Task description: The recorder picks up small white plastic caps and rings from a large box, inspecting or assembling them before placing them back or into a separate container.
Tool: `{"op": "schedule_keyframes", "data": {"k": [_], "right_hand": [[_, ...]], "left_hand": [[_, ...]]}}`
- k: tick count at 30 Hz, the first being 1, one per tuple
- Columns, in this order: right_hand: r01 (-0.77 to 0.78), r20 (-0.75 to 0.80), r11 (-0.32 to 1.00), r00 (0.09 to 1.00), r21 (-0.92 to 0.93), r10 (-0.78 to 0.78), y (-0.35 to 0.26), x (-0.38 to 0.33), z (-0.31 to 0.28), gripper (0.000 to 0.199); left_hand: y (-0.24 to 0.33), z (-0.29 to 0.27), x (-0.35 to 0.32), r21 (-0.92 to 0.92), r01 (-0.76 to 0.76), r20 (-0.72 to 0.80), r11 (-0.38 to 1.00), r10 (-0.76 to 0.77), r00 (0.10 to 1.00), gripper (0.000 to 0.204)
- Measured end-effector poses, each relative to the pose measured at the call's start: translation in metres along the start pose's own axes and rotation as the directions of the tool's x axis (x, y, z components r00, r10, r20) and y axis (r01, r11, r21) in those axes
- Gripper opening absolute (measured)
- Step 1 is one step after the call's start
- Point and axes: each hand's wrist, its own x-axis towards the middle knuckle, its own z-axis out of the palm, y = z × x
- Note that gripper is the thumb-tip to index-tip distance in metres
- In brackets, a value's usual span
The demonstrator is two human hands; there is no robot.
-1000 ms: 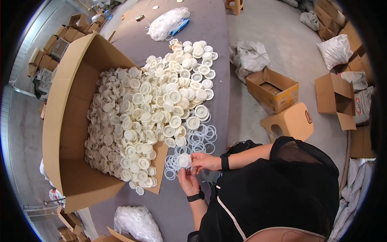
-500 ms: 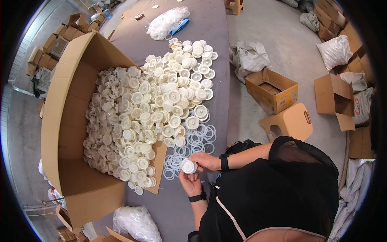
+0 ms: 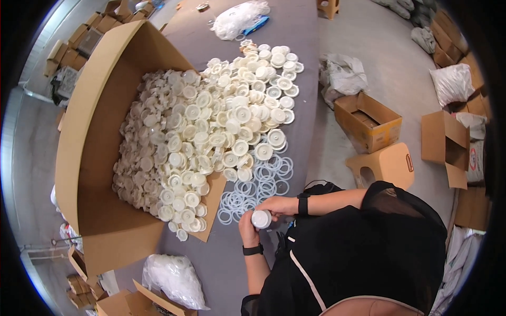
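Observation:
A round white plastic cap (image 3: 261, 219) is held between my two hands just off the table's near side. My left hand (image 3: 246, 229) is closed on the cap's left side. From the upper right, my right hand (image 3: 281, 205) grips the same cap, its fingers partly hidden behind it. Right beside my hands lie many loose translucent rings (image 3: 243, 196) on the grey table. Beyond them spreads a large heap of white and cream plastic caps (image 3: 216, 126), spilling out of a big cardboard box (image 3: 100, 126) lying on its side.
A bag of clear plastic (image 3: 174, 279) lies near the lower left, by an open carton (image 3: 132, 304). At the table's far end sits a white plastic bag (image 3: 240, 20). Right of the table stand a tan stool (image 3: 387, 166) and a cardboard box (image 3: 377, 131).
The view has shifted, so the scene sits a little differently in the picture. The cap has turned between my hands, which still hold it.

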Motion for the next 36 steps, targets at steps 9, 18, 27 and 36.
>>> {"op": "schedule_keyframes", "data": {"k": [9, 18, 27, 36], "right_hand": [[0.554, -0.367, 0.803, 0.81, 0.22, -0.458, -0.043, -0.002, -0.015, 0.037], [0.047, -0.123, 0.972, 0.992, 0.232, -0.019, 0.006, 0.01, -0.016, 0.036], [0.079, -0.108, 0.986, 0.989, -0.149, -0.096, 0.023, 0.021, -0.007, 0.029], [0.037, -0.169, 0.994, 0.984, -0.098, -0.053, 0.019, 0.018, -0.015, 0.022]], "left_hand": [[0.018, -0.114, 0.067, 0.529, -0.414, -0.517, 0.741, 0.668, 0.535, 0.027], [0.004, -0.121, 0.048, 0.715, -0.332, -0.493, 0.615, 0.781, 0.385, 0.022], [-0.023, -0.029, 0.013, 0.085, -0.178, -0.031, 0.98, 0.181, 0.983, 0.012], [-0.019, -0.102, 0.066, 0.919, -0.103, -0.195, 0.382, 0.664, 0.722, 0.016]]}}
